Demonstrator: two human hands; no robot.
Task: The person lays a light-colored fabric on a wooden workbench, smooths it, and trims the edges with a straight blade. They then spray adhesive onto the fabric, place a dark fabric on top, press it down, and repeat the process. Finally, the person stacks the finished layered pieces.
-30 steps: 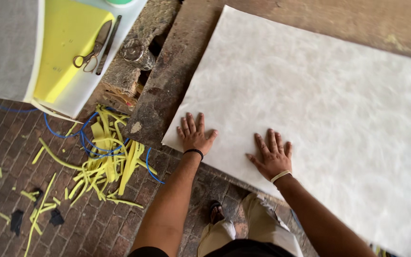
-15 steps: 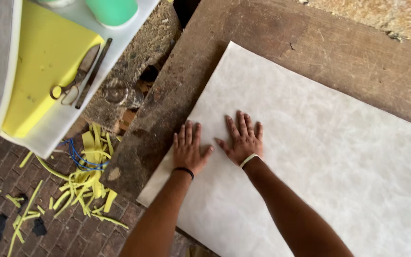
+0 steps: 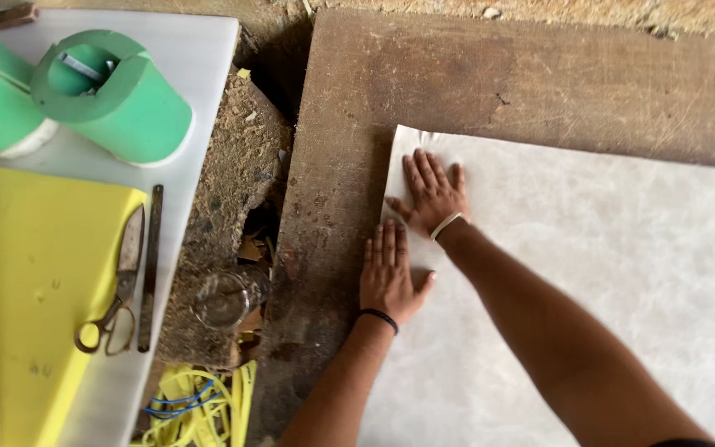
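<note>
Saw no packages, labels, signs or screens anywhere in view.

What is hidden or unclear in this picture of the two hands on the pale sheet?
Head view:
- Pale sheet: cut off by the right and bottom edges.
- Sheet surface under the left hand and right hand: covered by the palms.
- Yellow strips: cut off by the bottom edge.
- Glass jar: contents unclear.
</note>
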